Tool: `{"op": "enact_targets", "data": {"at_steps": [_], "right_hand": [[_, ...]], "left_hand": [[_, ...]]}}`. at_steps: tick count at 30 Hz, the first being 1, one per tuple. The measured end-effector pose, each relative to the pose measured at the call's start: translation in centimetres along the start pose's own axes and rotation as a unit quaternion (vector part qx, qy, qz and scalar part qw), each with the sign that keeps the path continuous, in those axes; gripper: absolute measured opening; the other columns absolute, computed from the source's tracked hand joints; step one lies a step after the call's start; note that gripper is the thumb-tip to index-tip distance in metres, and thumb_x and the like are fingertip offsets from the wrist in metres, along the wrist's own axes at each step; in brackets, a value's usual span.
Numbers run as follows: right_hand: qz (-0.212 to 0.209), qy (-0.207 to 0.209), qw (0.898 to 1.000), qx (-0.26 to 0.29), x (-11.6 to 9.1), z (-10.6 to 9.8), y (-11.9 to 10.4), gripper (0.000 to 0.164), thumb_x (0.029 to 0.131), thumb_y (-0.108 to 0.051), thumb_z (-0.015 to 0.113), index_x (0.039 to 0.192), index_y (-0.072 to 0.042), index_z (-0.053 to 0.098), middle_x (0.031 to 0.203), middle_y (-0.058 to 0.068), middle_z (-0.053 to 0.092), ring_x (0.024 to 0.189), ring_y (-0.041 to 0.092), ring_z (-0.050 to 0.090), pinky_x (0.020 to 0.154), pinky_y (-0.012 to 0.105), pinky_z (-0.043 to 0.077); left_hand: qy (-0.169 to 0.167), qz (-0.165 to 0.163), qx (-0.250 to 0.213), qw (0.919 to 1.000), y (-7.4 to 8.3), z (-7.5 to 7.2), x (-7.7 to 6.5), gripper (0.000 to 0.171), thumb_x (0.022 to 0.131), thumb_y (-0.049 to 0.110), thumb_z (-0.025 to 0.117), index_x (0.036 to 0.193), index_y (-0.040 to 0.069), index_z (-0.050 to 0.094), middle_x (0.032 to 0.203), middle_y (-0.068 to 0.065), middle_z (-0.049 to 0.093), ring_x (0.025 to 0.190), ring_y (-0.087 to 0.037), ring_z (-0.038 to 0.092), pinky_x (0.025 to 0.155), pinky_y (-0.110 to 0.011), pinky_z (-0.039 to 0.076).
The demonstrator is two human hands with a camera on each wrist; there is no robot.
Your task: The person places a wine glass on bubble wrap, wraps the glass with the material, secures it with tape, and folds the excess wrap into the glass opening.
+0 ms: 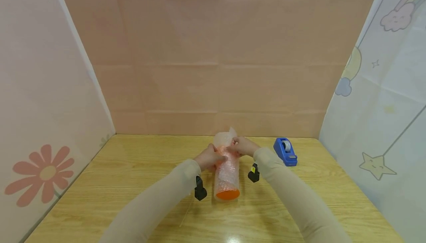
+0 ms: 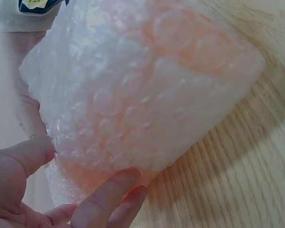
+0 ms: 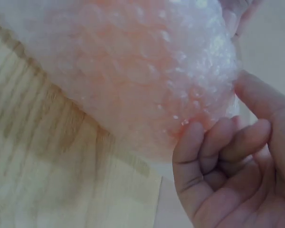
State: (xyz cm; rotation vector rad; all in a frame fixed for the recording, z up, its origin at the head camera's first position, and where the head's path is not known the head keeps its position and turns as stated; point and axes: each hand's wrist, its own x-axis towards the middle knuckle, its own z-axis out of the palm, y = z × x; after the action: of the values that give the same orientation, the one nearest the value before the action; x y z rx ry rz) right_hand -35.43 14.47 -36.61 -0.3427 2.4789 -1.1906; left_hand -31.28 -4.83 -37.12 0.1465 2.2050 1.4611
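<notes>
A bubble-wrapped cylinder (image 1: 229, 171) lies lengthwise on the table, its orange end (image 1: 227, 195) facing me. Clear bubble wrap (image 2: 118, 104) covers its side, and orange shows through. My left hand (image 1: 209, 157) grips the cylinder's left side, thumb across the top and fingers low on the wrap. On the right, near the far end, my right hand (image 1: 245, 147) holds the wrap between thumb and curled fingers (image 3: 187, 149). A loose corner of wrap sticks up beyond that hand. What is inside the wrap is mostly hidden.
A blue tape dispenser (image 1: 285, 151) with a roll of clear tape stands right of my right hand on the wooden table (image 1: 149, 161). A tan backdrop (image 1: 216, 58) rises behind, with printed white panels at both sides.
</notes>
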Motion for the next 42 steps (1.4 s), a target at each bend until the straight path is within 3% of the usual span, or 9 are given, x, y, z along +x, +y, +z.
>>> {"op": "enact_targets", "data": {"at_steps": [6, 13, 21, 34, 42], "right_hand": [[-0.005, -0.053, 0.995, 0.09, -0.4, -0.3, 0.8, 0.018, 0.1, -0.018, 0.053, 0.091, -0.007, 0.043, 0.076, 0.002, 0.046, 0.068, 0.015, 0.046, 0.07, 0.029, 0.05], [-0.01, -0.023, 0.999, 0.032, -0.8, 0.1, 0.4, 0.026, 0.092, -0.021, 0.067, 0.091, -0.006, 0.045, 0.08, 0.003, 0.048, 0.07, 0.014, 0.05, 0.07, 0.029, 0.052], [0.0, -0.064, 0.994, 0.092, -1.0, -0.2, 0.8, 0.009, 0.098, -0.009, 0.05, 0.098, -0.003, 0.043, 0.085, 0.005, 0.047, 0.071, 0.015, 0.049, 0.07, 0.029, 0.051], [0.04, -0.068, 0.994, 0.07, -1.0, -0.6, -0.4, 0.014, 0.094, -0.008, 0.047, 0.105, 0.0, 0.044, 0.085, 0.007, 0.048, 0.073, 0.017, 0.05, 0.071, 0.029, 0.053], [0.05, -0.088, 0.989, 0.106, -0.9, -0.5, -0.1, 0.004, 0.091, -0.007, 0.048, 0.093, -0.004, 0.045, 0.073, 0.002, 0.044, 0.066, 0.014, 0.046, 0.065, 0.026, 0.048]], "left_hand": [[0.0, -0.002, -0.001, 1.0, 0.1, 0.1, 0.0, 0.049, 0.091, 0.02, 0.067, 0.122, 0.0, 0.034, 0.112, -0.016, 0.049, 0.094, -0.027, 0.059, 0.084, -0.047, 0.056], [0.001, -0.006, 0.001, 1.0, 0.1, 0.0, 0.1, 0.05, 0.091, 0.021, 0.068, 0.122, 0.002, 0.034, 0.113, -0.016, 0.049, 0.094, -0.027, 0.06, 0.084, -0.047, 0.056], [0.001, -0.013, -0.007, 0.9999, 0.0, 0.2, 0.2, 0.052, 0.09, 0.02, 0.069, 0.123, 0.002, 0.034, 0.114, -0.016, 0.049, 0.096, -0.028, 0.06, 0.084, -0.046, 0.056], [0.009, -0.014, -0.009, 0.9998, 0.1, 0.1, 0.3, 0.054, 0.089, 0.02, 0.07, 0.125, 0.004, 0.033, 0.115, -0.015, 0.048, 0.095, -0.029, 0.059, 0.081, -0.045, 0.057], [0.014, -0.011, -0.004, 0.9998, 0.2, 0.4, 0.1, 0.055, 0.09, 0.02, 0.07, 0.126, 0.003, 0.033, 0.113, -0.016, 0.049, 0.094, -0.028, 0.059, 0.081, -0.046, 0.057]]}}
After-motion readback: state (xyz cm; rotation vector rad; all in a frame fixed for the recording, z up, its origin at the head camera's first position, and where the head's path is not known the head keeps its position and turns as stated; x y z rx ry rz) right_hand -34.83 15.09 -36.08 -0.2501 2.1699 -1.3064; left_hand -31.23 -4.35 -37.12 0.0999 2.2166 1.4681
